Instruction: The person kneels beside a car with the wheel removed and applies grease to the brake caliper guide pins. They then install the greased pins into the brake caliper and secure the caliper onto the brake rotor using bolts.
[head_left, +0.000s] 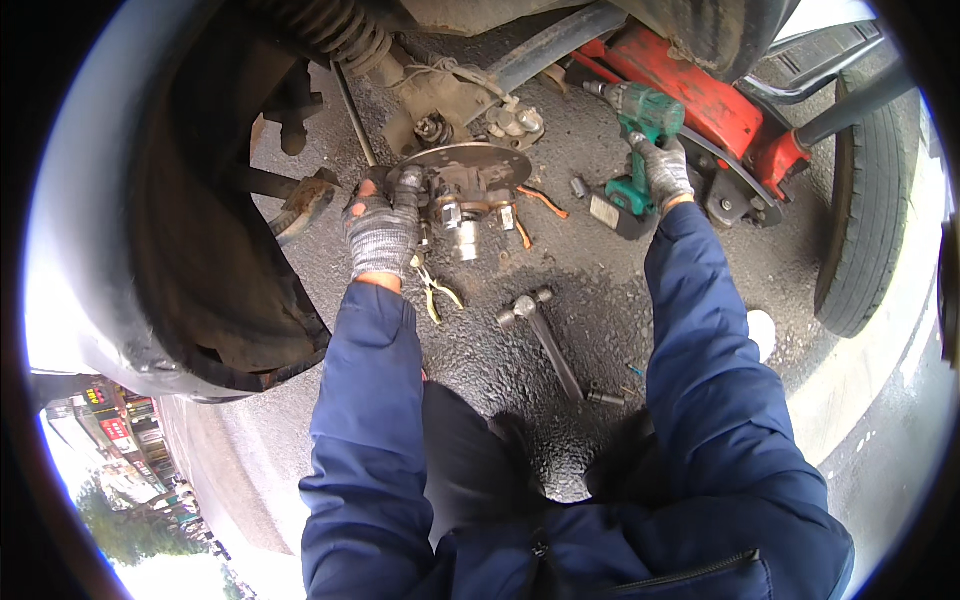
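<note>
My right hand, in a grey knit glove, grips the handle of a green cordless impact wrench. Its nose points up and left, and its battery end is just above the ground. My left hand, in a worn grey glove with reddish patches, is closed at the left side of a rusty wheel hub with a round disc. Whatever sits in its fingers is hidden. A bright metal shaft end sticks out of the hub toward me. Pliers with yellowish handles lie below my left hand.
A ball-peen hammer lies on the wet asphalt, a socket by its handle end. Orange-handled tools lie beside the hub. A red floor jack and tyre stand right; a dark wheel arch curves at left.
</note>
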